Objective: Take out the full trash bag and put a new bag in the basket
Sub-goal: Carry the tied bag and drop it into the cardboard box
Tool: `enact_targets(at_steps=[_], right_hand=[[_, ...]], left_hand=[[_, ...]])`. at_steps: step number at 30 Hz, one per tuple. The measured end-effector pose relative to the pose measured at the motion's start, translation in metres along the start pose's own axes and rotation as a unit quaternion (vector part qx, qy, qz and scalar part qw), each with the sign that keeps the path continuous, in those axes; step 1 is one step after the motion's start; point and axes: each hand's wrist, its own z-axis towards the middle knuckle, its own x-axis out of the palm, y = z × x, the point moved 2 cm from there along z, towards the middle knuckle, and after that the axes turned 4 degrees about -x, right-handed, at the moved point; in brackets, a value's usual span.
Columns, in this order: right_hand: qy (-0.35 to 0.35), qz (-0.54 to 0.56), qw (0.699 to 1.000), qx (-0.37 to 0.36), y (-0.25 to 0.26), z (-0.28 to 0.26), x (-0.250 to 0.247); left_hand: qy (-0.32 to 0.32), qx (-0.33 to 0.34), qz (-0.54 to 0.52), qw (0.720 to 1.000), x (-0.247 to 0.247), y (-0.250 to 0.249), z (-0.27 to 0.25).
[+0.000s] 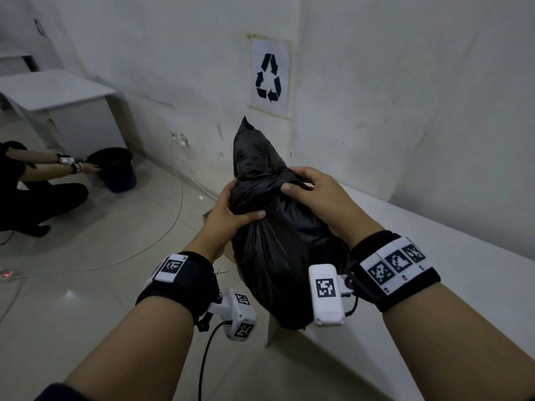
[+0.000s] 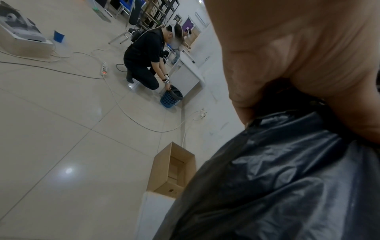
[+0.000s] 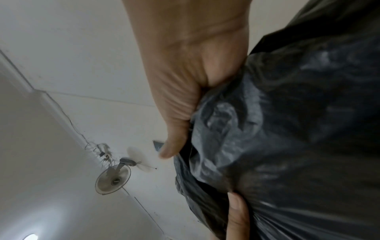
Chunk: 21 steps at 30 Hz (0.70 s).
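Note:
A full black trash bag (image 1: 278,256) hangs in front of me above an open cardboard box (image 2: 174,170). Its top is twisted into a neck, with a loose tail sticking up. My left hand (image 1: 240,205) grips the neck from the left, thumb across the front. My right hand (image 1: 299,182) clutches the gathered plastic just above, from the right. The left wrist view shows my left hand's palm (image 2: 298,56) against the bag (image 2: 287,178). The right wrist view shows the fingers of my right hand (image 3: 185,73) curled into the plastic (image 3: 298,129).
A white ledge (image 1: 434,285) runs along the wall on my right. A recycling sign (image 1: 269,78) is taped to the wall ahead. At far left another person (image 1: 29,192) crouches at a blue basket (image 1: 118,172) lined in black. Cables (image 1: 173,221) and a power strip (image 1: 7,274) lie on the tiled floor.

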Motion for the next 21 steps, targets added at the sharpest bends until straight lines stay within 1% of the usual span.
enact_targets(at_steps=[1, 2, 3, 5, 7, 9, 15, 21], right_hand=[[-0.008, -0.021, 1.0, -0.004, 0.0, 0.016, 0.013], [-0.028, -0.047, 0.998, -0.008, 0.0, 0.036, 0.029], [-0.047, -0.073, 0.996, -0.014, 0.0, 0.044, 0.035], [-0.09, -0.102, 0.99, -0.025, -0.001, 0.081, 0.066], [-0.135, -0.106, 0.985, -0.033, -0.005, 0.115, 0.093], [-0.164, -0.1, 0.981, -0.032, -0.01, 0.146, 0.116], [-0.197, -0.061, 0.978, 0.006, -0.037, 0.225, 0.163], [-0.215, -0.053, 0.975, 0.025, -0.083, 0.307, 0.182]], left_hand=[[0.005, 0.004, 0.002, 1.0, -0.014, -0.001, 0.016], [0.011, 0.008, 0.009, 1.0, -0.032, -0.002, 0.034], [0.012, 0.011, 0.015, 1.0, -0.038, -0.003, 0.043], [0.02, 0.015, 0.025, 0.999, -0.073, -0.006, 0.078], [0.044, 0.011, 0.029, 0.999, -0.104, -0.008, 0.109], [0.059, 0.01, 0.035, 0.998, -0.134, -0.01, 0.138], [0.094, -0.005, 0.052, 0.994, -0.197, -0.004, 0.221], [0.106, -0.006, 0.047, 0.993, -0.224, 0.02, 0.311]])
